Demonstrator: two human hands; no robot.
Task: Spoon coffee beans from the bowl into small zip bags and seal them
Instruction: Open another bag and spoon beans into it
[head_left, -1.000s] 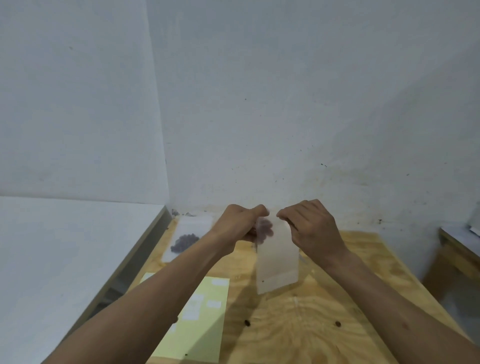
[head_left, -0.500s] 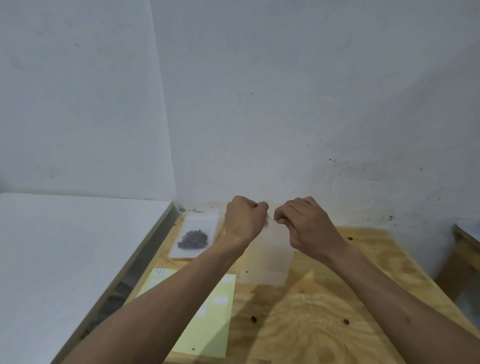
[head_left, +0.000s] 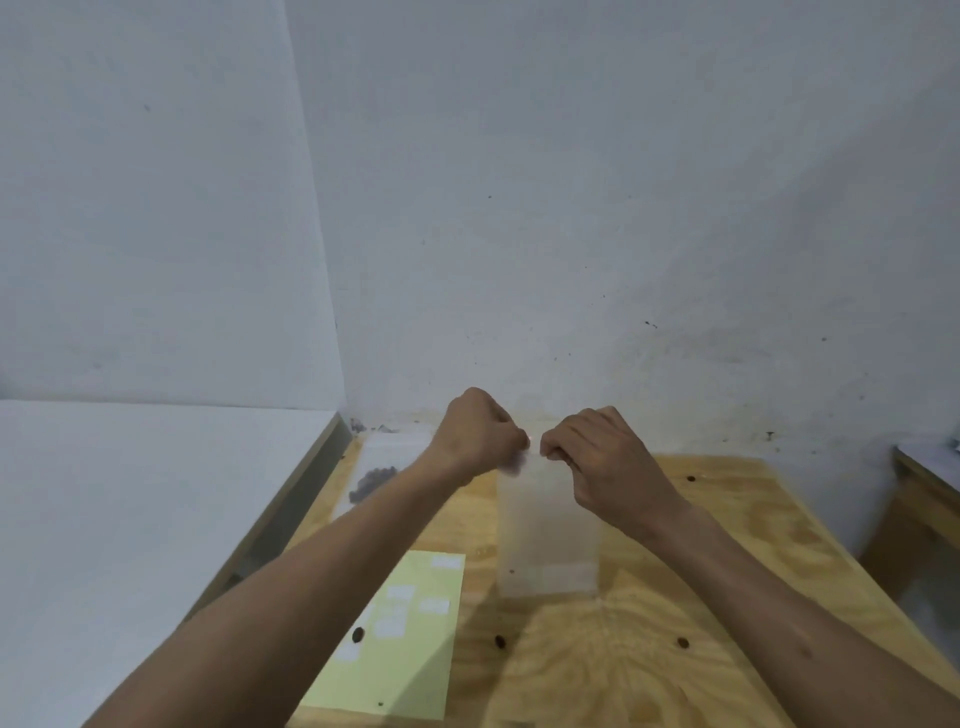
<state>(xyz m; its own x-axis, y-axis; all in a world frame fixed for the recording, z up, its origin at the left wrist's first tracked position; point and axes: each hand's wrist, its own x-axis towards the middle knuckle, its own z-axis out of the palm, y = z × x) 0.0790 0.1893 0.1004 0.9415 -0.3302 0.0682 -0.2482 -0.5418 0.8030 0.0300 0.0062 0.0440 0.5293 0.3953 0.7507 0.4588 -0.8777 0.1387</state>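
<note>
A small translucent zip bag (head_left: 545, 540) hangs upright above the wooden table (head_left: 727, 571), blurred by motion. My left hand (head_left: 475, 431) and my right hand (head_left: 597, 462) both pinch its top edge, close together, knuckles up. Whether the bag holds beans I cannot tell. A second zip bag (head_left: 376, 475) with a dark heap of coffee beans lies flat at the table's far left corner. No bowl or spoon is in view.
A pale yellow sheet (head_left: 410, 634) with white labels lies on the table's near left. Loose beans (head_left: 500, 640) are scattered on the wood. A white surface (head_left: 130, 519) adjoins on the left, another wooden table edge (head_left: 924, 483) on the right. White walls stand close behind.
Both hands keep pinching the bag's top. The bag's lower part has swung between frames and now hangs more squarely below the hands. My head has shifted slightly.
</note>
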